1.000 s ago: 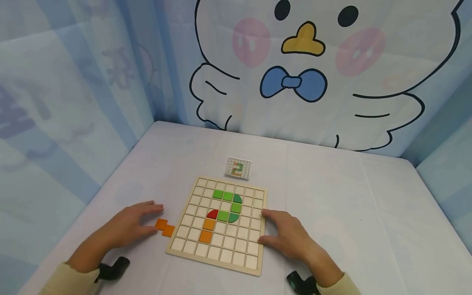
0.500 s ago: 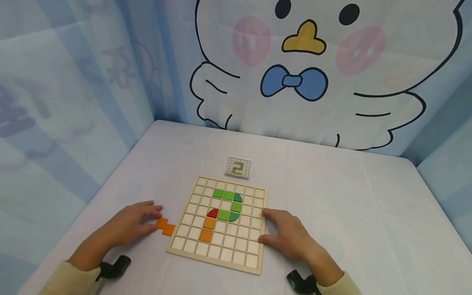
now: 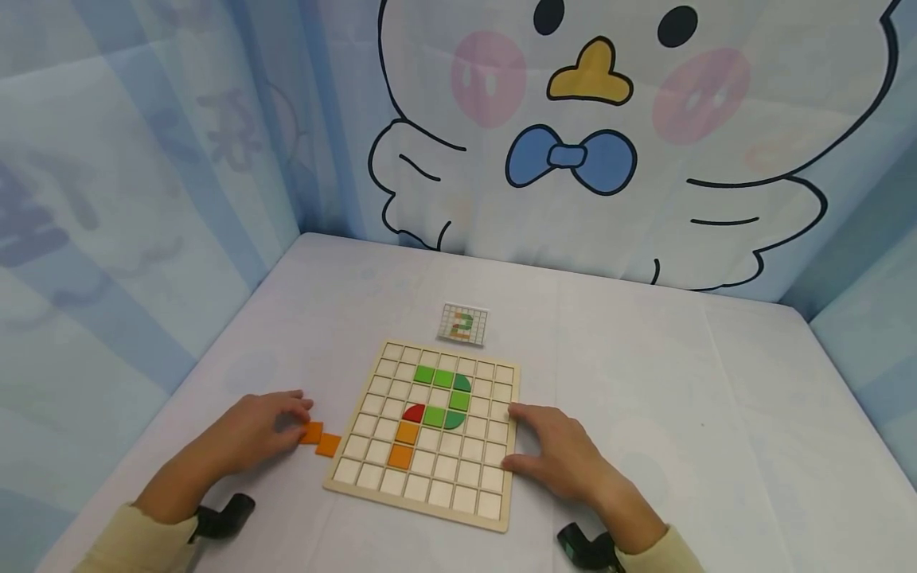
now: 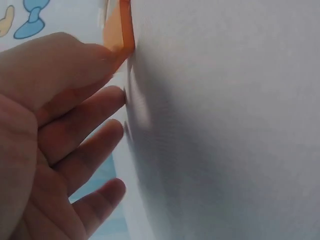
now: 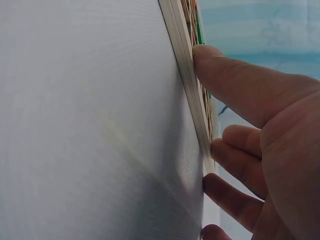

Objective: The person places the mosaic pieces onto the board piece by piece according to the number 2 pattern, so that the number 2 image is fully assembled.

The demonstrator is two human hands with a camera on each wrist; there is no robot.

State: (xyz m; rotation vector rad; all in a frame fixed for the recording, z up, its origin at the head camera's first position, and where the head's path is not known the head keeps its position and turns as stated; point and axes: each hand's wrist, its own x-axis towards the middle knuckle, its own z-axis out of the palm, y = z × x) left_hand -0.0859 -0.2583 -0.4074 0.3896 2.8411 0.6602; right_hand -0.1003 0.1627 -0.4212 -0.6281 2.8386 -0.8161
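Observation:
My left hand [image 3: 254, 436] pinches a square orange tile [image 3: 312, 434] between thumb and fingers, low over the table; in the left wrist view the thumb lies against the tile's [image 4: 127, 30] corner. A second orange tile [image 3: 328, 445] lies beside the left edge of a wooden grid board [image 3: 415, 504]. Relaxed, nearly straight fingers of my right hand [image 3: 562, 454] touch the board's right edge [image 5: 186, 75]. On the board, several green tiles [image 3: 434, 417], a red quarter-round tile [image 3: 413, 413] and two orange tiles [image 3: 400, 457] form a curved shape.
Just beyond the board lies a small pattern card [image 3: 463, 325] with a coloured grid figure. A white cloth covers the table [image 3: 645, 374]. Printed fabric walls [image 3: 573, 227] stand at the back and sides.
My left thumb and fingers have closed on the outer orange tile and drawn it slightly left, apart from the other loose one. The right hand and board stay put.

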